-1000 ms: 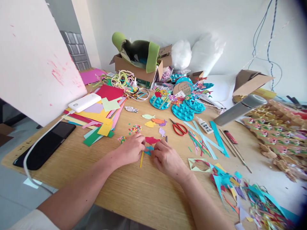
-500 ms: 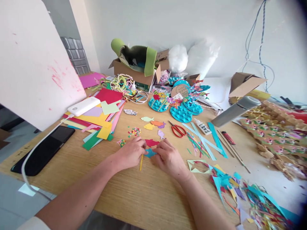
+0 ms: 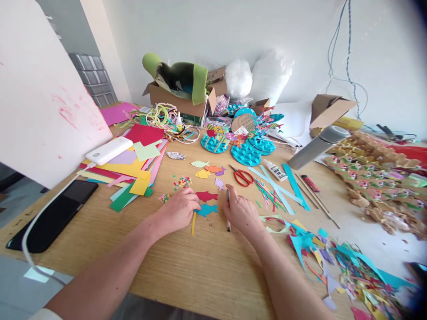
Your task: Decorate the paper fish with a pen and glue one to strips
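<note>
A blue paper fish (image 3: 207, 210) lies flat on the wooden table, its left end under the fingertips of my left hand (image 3: 180, 206), whose fingers are closed together. My right hand (image 3: 243, 213) is closed on a thin dark pen (image 3: 228, 226) that points away from me. Just beyond the blue fish lies a red paper fish (image 3: 206, 196). Farther back are a small lilac fish (image 3: 219, 183), a yellow one (image 3: 202, 174), an orange one (image 3: 212, 169) and a pale green one (image 3: 199, 164). A narrow yellow paper strip (image 3: 193, 223) sits by my left fingertips.
Red-handled scissors (image 3: 243, 178) and a glue bottle (image 3: 275, 170) lie beyond my right hand, near a grey flask (image 3: 316, 149). Paper scraps (image 3: 333, 262) cover the right front. At left are coloured paper sheets (image 3: 140, 162), a white power bank (image 3: 109, 150) and a black phone (image 3: 56, 213).
My right hand has let go of the blue fish, moved slightly right and taken hold of the pen. The fish now lies flat beside my left hand. The view has shifted slightly.
</note>
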